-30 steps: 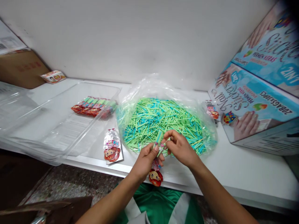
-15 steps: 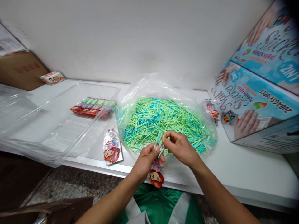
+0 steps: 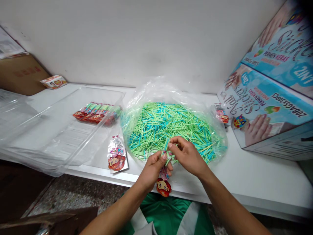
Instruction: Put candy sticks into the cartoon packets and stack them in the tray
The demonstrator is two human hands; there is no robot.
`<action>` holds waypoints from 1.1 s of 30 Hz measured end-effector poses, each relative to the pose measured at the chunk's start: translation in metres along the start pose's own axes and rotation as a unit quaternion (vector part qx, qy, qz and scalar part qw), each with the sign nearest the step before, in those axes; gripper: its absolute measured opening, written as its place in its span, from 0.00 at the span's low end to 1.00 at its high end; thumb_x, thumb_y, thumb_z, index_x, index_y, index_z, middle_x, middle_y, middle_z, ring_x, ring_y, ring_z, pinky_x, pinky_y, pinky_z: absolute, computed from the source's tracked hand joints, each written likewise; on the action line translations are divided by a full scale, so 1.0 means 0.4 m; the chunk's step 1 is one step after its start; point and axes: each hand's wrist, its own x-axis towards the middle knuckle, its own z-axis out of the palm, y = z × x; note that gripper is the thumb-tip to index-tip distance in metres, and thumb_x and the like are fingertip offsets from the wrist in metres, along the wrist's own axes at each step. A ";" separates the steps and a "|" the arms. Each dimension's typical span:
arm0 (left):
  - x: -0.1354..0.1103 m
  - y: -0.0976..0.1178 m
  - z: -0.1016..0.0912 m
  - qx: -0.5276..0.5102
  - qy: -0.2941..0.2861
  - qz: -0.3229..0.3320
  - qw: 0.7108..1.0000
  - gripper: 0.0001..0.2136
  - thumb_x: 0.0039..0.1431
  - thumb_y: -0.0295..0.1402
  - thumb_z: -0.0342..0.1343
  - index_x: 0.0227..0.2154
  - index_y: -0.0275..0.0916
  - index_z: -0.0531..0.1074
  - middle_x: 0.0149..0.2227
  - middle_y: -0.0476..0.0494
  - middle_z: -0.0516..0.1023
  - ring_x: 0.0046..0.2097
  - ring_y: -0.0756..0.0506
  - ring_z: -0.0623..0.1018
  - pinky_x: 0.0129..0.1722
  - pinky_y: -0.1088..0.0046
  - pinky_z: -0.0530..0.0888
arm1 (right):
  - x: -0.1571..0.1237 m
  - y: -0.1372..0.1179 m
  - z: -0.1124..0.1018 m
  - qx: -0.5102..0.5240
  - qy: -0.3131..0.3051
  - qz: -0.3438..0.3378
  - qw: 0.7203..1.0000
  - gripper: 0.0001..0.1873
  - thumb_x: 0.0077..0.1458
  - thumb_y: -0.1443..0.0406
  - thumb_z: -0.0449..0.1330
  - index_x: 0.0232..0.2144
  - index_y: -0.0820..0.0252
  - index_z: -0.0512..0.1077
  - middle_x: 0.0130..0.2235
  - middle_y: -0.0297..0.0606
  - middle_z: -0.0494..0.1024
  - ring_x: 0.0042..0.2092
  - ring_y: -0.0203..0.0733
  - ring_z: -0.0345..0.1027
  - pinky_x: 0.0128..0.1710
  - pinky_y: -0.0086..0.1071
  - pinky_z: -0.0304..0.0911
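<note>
My left hand (image 3: 156, 164) is closed around a small printed packet (image 3: 163, 186) whose lower end shows a red-haired cartoon head. Green sticks (image 3: 166, 144) stand up out of the packet's top between my fingers. My right hand (image 3: 184, 153) is pinched at these sticks, thumb and forefinger together; its fingertips partly hide what they grip. Just beyond both hands lies a large clear plastic bag (image 3: 156, 86), open, with a heap of thin green and blue sticks (image 3: 171, 127) in it. To the left of my hands a flat silver-and-pink packet (image 3: 117, 155) rests near the table edge.
A clear plastic tray (image 3: 61, 130) on the left holds a row of filled packets (image 3: 96, 112). Big blue printed boxes (image 3: 269, 104) are stacked at the right, with another packet (image 3: 222, 114) beside them. A brown carton (image 3: 22, 73) and small box (image 3: 54, 82) stand far left.
My right fingers have shifted slightly left, closer against the sticks at the packet's top. My left hand and the packet stay almost where they were.
</note>
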 end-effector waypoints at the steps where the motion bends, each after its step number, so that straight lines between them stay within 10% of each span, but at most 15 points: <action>1: 0.000 0.001 0.000 0.003 0.001 -0.002 1.000 0.16 0.57 0.46 0.51 0.30 0.37 0.63 0.25 0.49 0.71 0.21 0.52 0.70 0.21 0.77 0.64 | 0.000 -0.002 -0.001 -0.004 0.001 -0.001 1.000 0.10 0.57 0.58 0.53 0.36 0.58 0.67 0.32 0.32 0.72 0.27 0.32 0.61 0.26 0.28 0.57; 33: -0.004 -0.007 0.005 0.030 -0.005 -0.008 0.999 0.15 0.58 0.46 0.50 0.29 0.36 0.62 0.24 0.49 0.72 0.21 0.53 0.69 0.21 0.78 0.63 | -0.004 -0.015 0.008 -0.064 0.031 0.004 0.997 0.07 0.55 0.60 0.53 0.32 0.57 0.67 0.26 0.28 0.67 0.23 0.32 0.57 0.25 0.28 0.55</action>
